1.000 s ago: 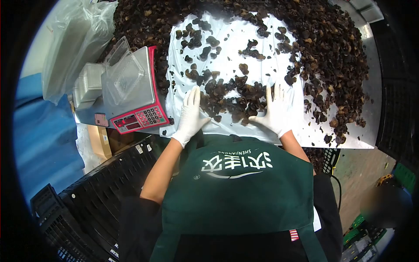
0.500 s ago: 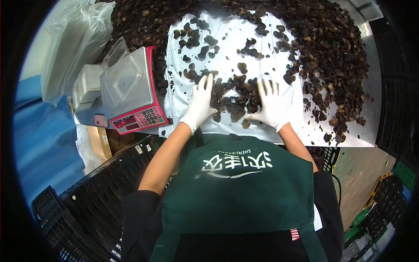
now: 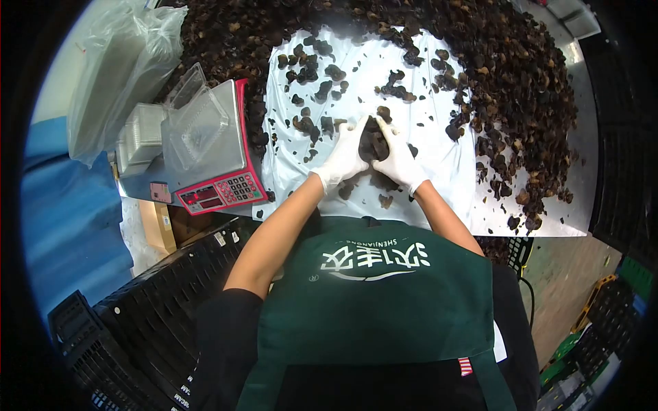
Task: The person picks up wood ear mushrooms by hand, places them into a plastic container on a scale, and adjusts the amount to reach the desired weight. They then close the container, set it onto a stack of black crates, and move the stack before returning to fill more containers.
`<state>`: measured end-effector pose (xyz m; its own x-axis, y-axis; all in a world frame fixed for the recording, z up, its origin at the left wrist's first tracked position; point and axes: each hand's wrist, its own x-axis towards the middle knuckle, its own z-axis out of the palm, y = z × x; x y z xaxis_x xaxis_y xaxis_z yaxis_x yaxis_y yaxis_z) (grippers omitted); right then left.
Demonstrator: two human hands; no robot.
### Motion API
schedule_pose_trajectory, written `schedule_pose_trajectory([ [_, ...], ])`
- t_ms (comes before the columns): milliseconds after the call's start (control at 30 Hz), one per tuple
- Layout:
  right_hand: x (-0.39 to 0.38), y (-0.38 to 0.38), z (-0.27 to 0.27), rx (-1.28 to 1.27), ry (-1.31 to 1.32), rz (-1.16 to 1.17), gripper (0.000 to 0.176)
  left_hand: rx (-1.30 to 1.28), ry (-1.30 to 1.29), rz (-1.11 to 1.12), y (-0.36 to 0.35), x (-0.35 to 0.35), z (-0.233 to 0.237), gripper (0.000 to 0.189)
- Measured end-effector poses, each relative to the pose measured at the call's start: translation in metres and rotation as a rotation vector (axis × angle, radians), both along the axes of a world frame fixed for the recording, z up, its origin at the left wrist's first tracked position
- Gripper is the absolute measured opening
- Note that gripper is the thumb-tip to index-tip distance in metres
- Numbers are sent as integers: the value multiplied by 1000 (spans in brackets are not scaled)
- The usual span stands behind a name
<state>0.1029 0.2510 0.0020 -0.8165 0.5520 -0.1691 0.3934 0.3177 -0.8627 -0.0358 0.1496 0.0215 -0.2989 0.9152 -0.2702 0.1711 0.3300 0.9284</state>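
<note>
A clump of dark wood ear mushrooms (image 3: 372,144) is squeezed between my two white-gloved hands, above the white sheet (image 3: 439,161). My left hand (image 3: 345,157) curves round its left side, fingers bent toward the far end. From the other side my right hand (image 3: 399,159) presses in, and the thumbs come close together at the near edge. A few mushroom pieces lie below the hands, partly hidden by them. Just beyond the fingertips is a loose brown mushroom (image 3: 384,113); others lie scattered over the sheet.
A red-framed scale (image 3: 223,192) stands at the left with a clear plastic tray (image 3: 199,130) on its plate. Stacked clear trays (image 3: 140,133) and a plastic bag (image 3: 113,82) are beyond it. A large mushroom heap (image 3: 514,89) spreads along the back and right. Black crates (image 3: 157,301) stand at lower left.
Both hands have moved inward from the sides of the spread-out mushrooms, bringing them together into a clump now held between the palms and fingers.
</note>
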Motion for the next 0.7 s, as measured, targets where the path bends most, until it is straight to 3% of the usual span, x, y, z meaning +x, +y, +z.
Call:
schedule_pose_trajectory([
  [100,-9,8,-2,-34,51,32,83,1,168,-23,0,-5,-9,93],
  [133,-8,12,-3,-167,91,39,77,5,171,-22,0,-5,-10,93],
  [200,-9,15,-2,-485,189,26,64,107,-167,107,-2,2,-11,76],
  [267,-7,19,8,-597,198,-4,62,164,-383,179,1,4,-15,64],
  [300,-7,19,26,-712,204,-34,60,171,-382,182,1,5,-11,64],
  [367,-12,19,62,-630,165,2,56,171,-396,238,-1,4,13,63],
  [400,-17,19,69,-633,147,6,55,270,-301,237,-4,2,40,62],
  [433,-26,18,76,-637,134,20,55,296,-70,306,-7,-3,50,47],
  [500,-54,8,92,-717,318,135,56,246,108,308,-23,-29,41,62],
  [533,-74,1,95,-732,386,180,57,260,112,328,-33,-43,68,62],
  [567,-93,-8,99,-746,456,222,57,329,-42,332,-43,-56,96,63],
  [633,-140,-31,121,-745,485,298,56,270,287,444,-73,-92,103,66],
  [667,-163,-42,127,-640,476,329,56,391,-50,459,-85,-111,110,67],
  [700,-186,-54,136,-534,466,353,55,352,39,487,-102,-128,122,68],
])
